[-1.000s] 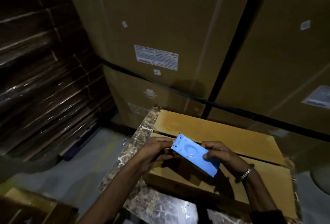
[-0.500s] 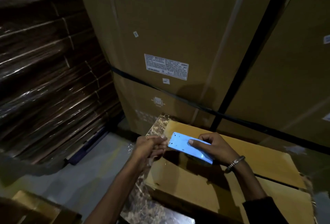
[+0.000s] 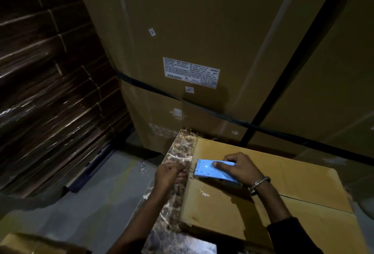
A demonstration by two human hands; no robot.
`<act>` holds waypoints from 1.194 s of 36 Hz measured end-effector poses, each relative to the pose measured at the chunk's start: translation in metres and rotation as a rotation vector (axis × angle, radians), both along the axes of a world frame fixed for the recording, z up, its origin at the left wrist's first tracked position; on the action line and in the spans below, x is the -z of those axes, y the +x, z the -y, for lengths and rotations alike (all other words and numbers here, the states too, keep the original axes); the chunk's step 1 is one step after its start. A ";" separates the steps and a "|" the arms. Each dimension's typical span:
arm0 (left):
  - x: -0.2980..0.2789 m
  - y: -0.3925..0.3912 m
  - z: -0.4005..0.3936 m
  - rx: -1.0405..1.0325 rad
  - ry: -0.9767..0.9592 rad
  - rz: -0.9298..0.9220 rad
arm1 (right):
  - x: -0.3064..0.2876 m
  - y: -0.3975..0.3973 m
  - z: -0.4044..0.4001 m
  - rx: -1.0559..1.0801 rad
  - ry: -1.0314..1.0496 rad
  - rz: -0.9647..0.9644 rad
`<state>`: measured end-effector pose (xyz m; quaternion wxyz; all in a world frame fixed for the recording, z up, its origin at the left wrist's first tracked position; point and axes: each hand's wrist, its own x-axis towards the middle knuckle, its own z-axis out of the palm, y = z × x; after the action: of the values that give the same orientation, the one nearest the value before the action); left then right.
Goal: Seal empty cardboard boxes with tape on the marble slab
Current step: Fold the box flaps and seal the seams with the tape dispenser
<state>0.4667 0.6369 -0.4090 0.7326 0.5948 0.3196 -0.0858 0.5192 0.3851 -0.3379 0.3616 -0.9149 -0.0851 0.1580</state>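
Two hands at the left end of a closed cardboard box (image 3: 299, 181), lying flat on a brown veined marble slab (image 3: 178, 152). Right hand (image 3: 238, 167) gripping a blue tape dispenser (image 3: 210, 171), thumb laid flat on top, fingers curled round its far side; toothed end pointing left, long axis running along the seam between the two top flaps, resting on the box just inside the left edge. Left hand (image 3: 171, 174) just beside the dispenser's toothed end, over the slab, fingertips bunched together as if pinching a tape end; tape itself too thin and dark to make out. Seam stretching away to the right, under the right wrist, seemingly untaped. Box shut, contents hidden, empty only by the task's word. Likely step: anchoring tape at the left edge, then drawing the dispenser rightward along the seam. Behind, tall strapped cartons (image 3: 192, 51); at left, a wrapped stack of flattened cardboard (image 3: 50, 91).
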 end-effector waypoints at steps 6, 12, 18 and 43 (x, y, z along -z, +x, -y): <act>0.019 0.002 -0.001 0.054 -0.116 -0.082 | 0.007 0.002 -0.004 0.033 -0.034 0.024; 0.047 0.002 -0.007 0.172 -0.128 -0.273 | 0.004 0.003 -0.011 0.023 -0.111 -0.020; 0.039 -0.011 -0.007 -0.017 0.192 -0.017 | 0.007 0.006 -0.016 0.028 -0.173 -0.047; 0.033 -0.015 0.053 0.020 0.689 0.090 | 0.001 0.017 -0.008 -0.152 -0.240 -0.082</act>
<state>0.4520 0.5835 -0.4417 0.5012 0.8135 0.2914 0.0461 0.5367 0.3930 -0.3393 0.2397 -0.9354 -0.1196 0.2309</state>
